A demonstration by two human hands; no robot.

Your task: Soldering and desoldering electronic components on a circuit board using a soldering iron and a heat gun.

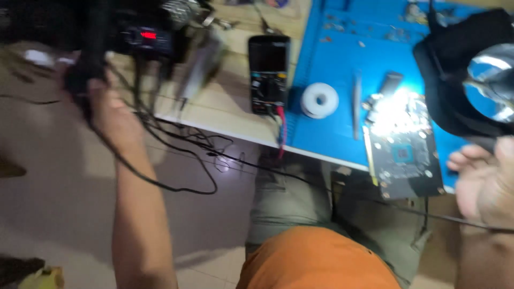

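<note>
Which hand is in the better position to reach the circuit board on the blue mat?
The right hand, probably. It rests just beside the circuit board at the edge of the blue mat. The left hand is far off and grips a dark handle with a cable.

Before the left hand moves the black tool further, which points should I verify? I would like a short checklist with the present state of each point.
1. Left hand grips the black handheld tool: ok.
2. Black cable hangs loose off the table edge, free of snags: cannot tell.
3. Circuit board lies flat on the blue mat: ok.
4. Right hand clear of the circuit board: ok.
5. Picture sharp enough to judge the tool tip: not ok.
</note>
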